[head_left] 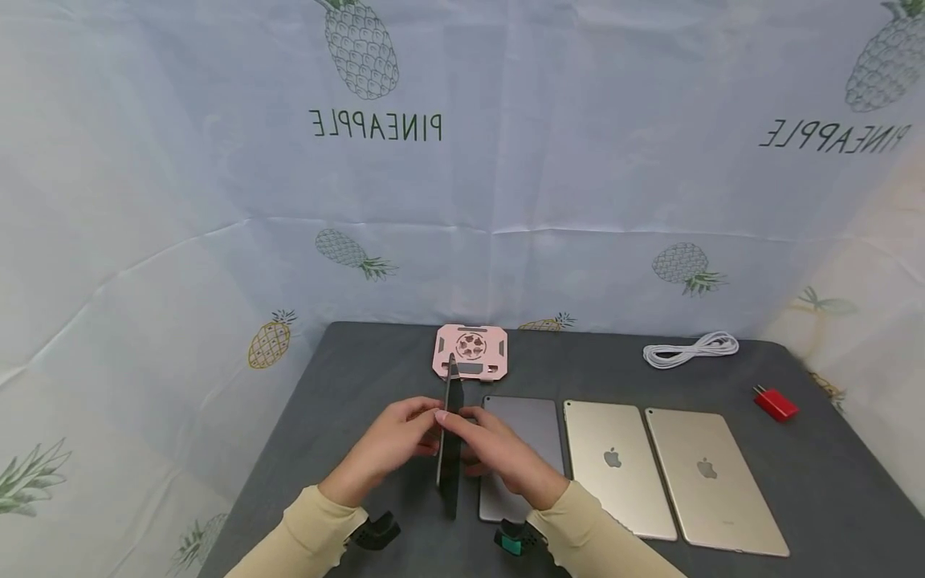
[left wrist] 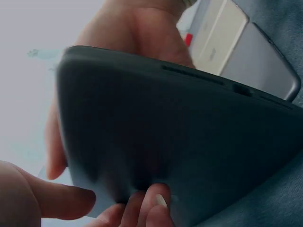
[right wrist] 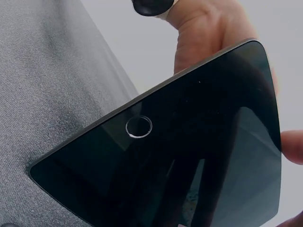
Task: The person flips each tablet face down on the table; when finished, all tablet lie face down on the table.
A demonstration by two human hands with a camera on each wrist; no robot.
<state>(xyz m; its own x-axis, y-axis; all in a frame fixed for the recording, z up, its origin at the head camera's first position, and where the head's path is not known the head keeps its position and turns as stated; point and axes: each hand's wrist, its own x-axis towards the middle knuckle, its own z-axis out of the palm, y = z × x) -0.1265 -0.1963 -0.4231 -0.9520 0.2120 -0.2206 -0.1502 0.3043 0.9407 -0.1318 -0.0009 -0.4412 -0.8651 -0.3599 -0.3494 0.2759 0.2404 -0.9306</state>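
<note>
A dark tablet [head_left: 450, 470] stands on its long edge between my hands, its back to the left and its screen to the right. My left hand [head_left: 390, 437] holds it from the back side, with fingertips against the dark back [left wrist: 142, 123] in the left wrist view. My right hand [head_left: 506, 453] grips the upper edge from the screen side, thumb over the edge. In the right wrist view the black screen [right wrist: 213, 109] shows a round home button. Beside my right hand a grey tablet [head_left: 531, 433] lies face down, partly covered by that hand.
Right of the grey tablet lie two gold tablets [head_left: 614, 457], backs up. A pink slotted plate-like stand [head_left: 494, 335] lies at the back. Further right are a coiled white cable [head_left: 691, 351] and a red plug charger [head_left: 776, 404]. A pineapple-print cloth [head_left: 506, 185] hangs behind the dark table [head_left: 340, 377].
</note>
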